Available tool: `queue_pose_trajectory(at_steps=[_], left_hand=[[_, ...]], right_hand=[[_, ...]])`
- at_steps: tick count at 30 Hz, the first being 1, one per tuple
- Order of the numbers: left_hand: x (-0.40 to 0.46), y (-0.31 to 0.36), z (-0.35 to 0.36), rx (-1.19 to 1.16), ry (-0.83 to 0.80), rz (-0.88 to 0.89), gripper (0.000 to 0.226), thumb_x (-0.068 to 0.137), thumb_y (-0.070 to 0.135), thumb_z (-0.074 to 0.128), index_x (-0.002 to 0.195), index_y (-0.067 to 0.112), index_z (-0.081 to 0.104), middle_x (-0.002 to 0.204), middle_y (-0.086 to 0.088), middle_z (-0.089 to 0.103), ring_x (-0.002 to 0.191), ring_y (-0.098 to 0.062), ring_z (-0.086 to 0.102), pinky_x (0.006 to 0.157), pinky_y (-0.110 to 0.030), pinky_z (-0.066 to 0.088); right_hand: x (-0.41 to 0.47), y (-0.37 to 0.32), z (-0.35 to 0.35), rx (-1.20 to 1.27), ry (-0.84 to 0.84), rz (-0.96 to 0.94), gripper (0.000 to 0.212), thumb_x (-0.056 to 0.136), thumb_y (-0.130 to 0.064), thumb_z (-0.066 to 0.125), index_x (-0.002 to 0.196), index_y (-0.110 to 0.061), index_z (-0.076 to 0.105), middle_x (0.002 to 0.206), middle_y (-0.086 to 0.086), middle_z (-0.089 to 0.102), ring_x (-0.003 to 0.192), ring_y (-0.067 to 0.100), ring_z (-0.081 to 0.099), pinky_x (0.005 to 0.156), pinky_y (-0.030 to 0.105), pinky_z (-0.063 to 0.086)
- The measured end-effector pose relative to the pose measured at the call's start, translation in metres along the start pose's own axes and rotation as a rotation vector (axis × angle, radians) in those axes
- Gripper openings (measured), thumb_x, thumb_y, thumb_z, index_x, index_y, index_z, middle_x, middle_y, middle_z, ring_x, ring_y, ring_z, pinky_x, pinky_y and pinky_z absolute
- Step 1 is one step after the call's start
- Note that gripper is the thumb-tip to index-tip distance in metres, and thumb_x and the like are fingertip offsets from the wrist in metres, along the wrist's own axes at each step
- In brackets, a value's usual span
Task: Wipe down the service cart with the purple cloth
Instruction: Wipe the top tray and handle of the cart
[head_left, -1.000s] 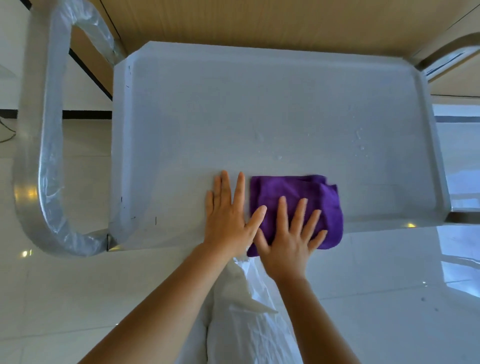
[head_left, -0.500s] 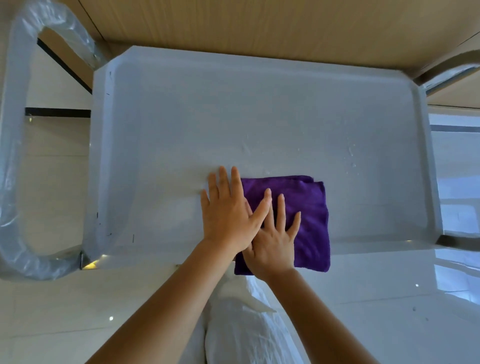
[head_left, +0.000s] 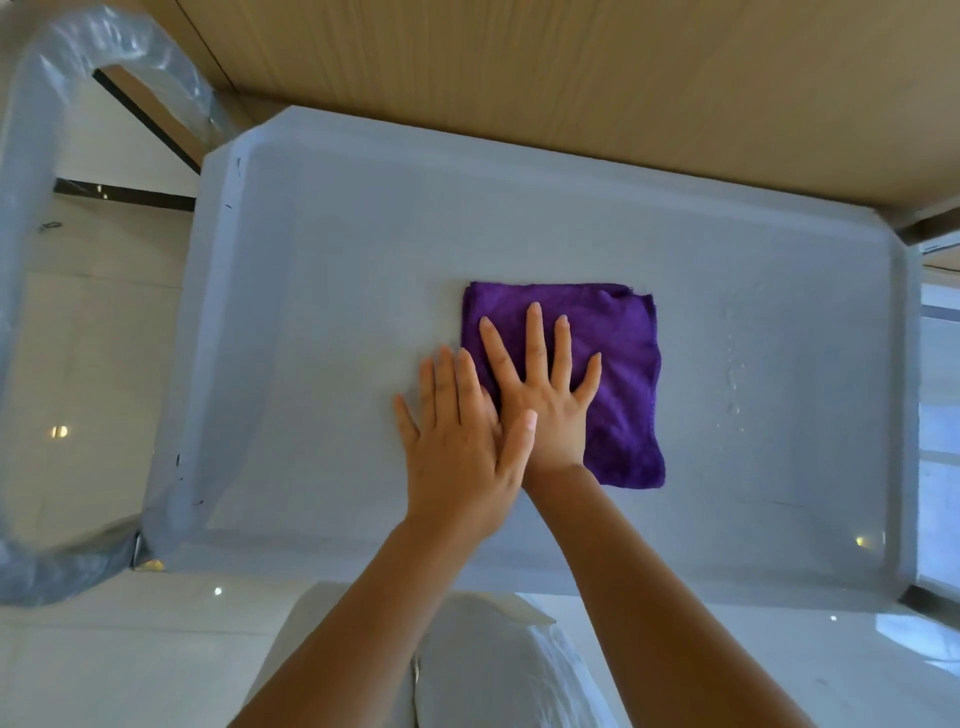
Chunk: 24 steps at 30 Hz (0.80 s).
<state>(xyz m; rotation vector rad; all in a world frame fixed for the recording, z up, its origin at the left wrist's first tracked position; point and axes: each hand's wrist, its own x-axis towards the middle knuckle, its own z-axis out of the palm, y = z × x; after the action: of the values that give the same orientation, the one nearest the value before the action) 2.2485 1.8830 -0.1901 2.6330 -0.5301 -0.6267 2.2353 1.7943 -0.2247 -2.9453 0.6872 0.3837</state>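
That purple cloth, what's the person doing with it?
A person is wiping the grey top tray of a service cart. The right hand presses flat, fingers spread, on the folded purple cloth near the tray's middle. The left hand lies flat beside it, its thumb overlapping the right hand. Water droplets sit right of the cloth.

Your forearms are bare, no sleeves, rings or watch on either hand (head_left: 462, 447); your trousers (head_left: 467, 670) are white.

Folded purple cloth (head_left: 618, 364) lies flat, mid-tray on the grey service cart (head_left: 322, 312)
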Motion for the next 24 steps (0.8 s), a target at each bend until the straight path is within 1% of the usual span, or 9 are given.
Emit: queue_pose_trajectory(at_steps=[2,3,6,9,12,16,19,22,24], left_hand=[[0.014,0.001,-0.003,-0.018,0.006,-0.016,0.095,0.079,0.07,-0.004,0.148,0.006,0.006,0.157,-0.012,0.009,0.145,-0.023,0.001,0.109,-0.037,-0.011],[0.022,0.001,-0.003,-0.015,0.014,-0.019,0.094,0.077,0.067,-0.004,0.148,0.006,0.003,0.157,-0.011,0.006,0.145,-0.022,-0.003,0.109,-0.035,-0.013],[0.041,0.0,-0.002,-0.011,0.034,-0.011,0.092,0.079,0.063,-0.002,0.148,0.004,0.006,0.157,-0.012,0.007,0.145,-0.022,-0.002,0.11,-0.033,-0.011],[0.054,0.001,-0.001,0.0,0.047,0.012,0.089,0.081,0.061,0.002,0.147,0.003,0.012,0.155,-0.015,0.012,0.145,-0.026,0.004,0.111,-0.034,-0.006],[0.066,0.005,-0.004,0.032,0.06,0.047,0.087,0.082,0.06,0.002,0.147,0.004,0.015,0.155,-0.016,0.014,0.144,-0.028,0.005,0.11,-0.034,-0.005],[0.078,0.0,-0.003,0.103,0.002,0.039,0.09,0.076,0.06,-0.011,0.148,0.008,0.001,0.157,-0.01,-0.003,0.144,-0.024,-0.008,0.111,-0.032,-0.011],[0.079,0.0,0.002,0.203,-0.009,0.008,0.084,0.078,0.055,-0.013,0.147,0.007,-0.007,0.156,-0.011,-0.01,0.144,-0.027,-0.011,0.112,-0.035,-0.011],[0.083,0.01,0.006,0.285,-0.008,-0.063,0.068,0.095,0.047,0.003,0.146,0.004,-0.012,0.155,-0.014,-0.015,0.143,-0.031,-0.014,0.114,-0.041,-0.008],[0.086,0.014,0.006,0.297,-0.039,-0.089,0.064,0.1,0.039,0.014,0.145,0.003,-0.013,0.155,-0.014,-0.016,0.142,-0.032,-0.015,0.114,-0.042,-0.007]], right_hand=[[0.016,0.002,-0.005,0.009,-0.042,-0.015,0.063,0.085,-0.06,0.005,0.142,-0.039,-0.011,0.157,0.009,0.002,0.143,0.035,0.001,0.108,0.062,0.006],[0.023,0.004,-0.008,0.015,-0.064,-0.025,0.062,0.084,-0.061,-0.001,0.14,-0.04,-0.016,0.157,0.007,-0.006,0.143,0.033,-0.007,0.109,0.061,0.001],[0.043,0.007,-0.016,0.034,-0.065,-0.028,0.064,0.086,-0.061,0.003,0.144,-0.039,-0.012,0.156,0.004,-0.014,0.142,0.03,-0.015,0.109,0.059,-0.005],[0.062,0.01,-0.022,0.057,-0.055,-0.036,0.063,0.092,-0.06,0.013,0.146,-0.038,-0.009,0.156,0.003,-0.015,0.142,0.03,-0.016,0.109,0.058,-0.007],[0.08,0.014,-0.026,0.078,-0.026,-0.032,0.062,0.094,-0.057,0.018,0.147,-0.036,-0.007,0.157,0.002,-0.012,0.142,0.029,-0.015,0.109,0.058,-0.007],[0.11,0.024,-0.033,0.127,0.024,-0.036,0.061,0.094,-0.051,0.027,0.148,-0.035,0.003,0.158,-0.001,-0.005,0.144,0.027,-0.01,0.11,0.058,-0.005],[0.129,0.032,-0.038,0.154,0.066,-0.046,0.059,0.094,-0.049,0.03,0.148,-0.034,0.009,0.158,-0.002,0.0,0.144,0.025,-0.006,0.11,0.057,-0.003],[0.133,0.033,-0.036,0.155,0.09,-0.034,0.059,0.095,-0.05,0.029,0.148,-0.034,0.009,0.158,-0.002,0.0,0.144,0.025,-0.006,0.112,0.054,-0.004],[0.124,0.035,-0.032,0.156,0.091,-0.005,0.059,0.095,-0.051,0.027,0.148,-0.034,0.008,0.158,-0.002,0.0,0.144,0.025,-0.006,0.112,0.051,-0.006]])
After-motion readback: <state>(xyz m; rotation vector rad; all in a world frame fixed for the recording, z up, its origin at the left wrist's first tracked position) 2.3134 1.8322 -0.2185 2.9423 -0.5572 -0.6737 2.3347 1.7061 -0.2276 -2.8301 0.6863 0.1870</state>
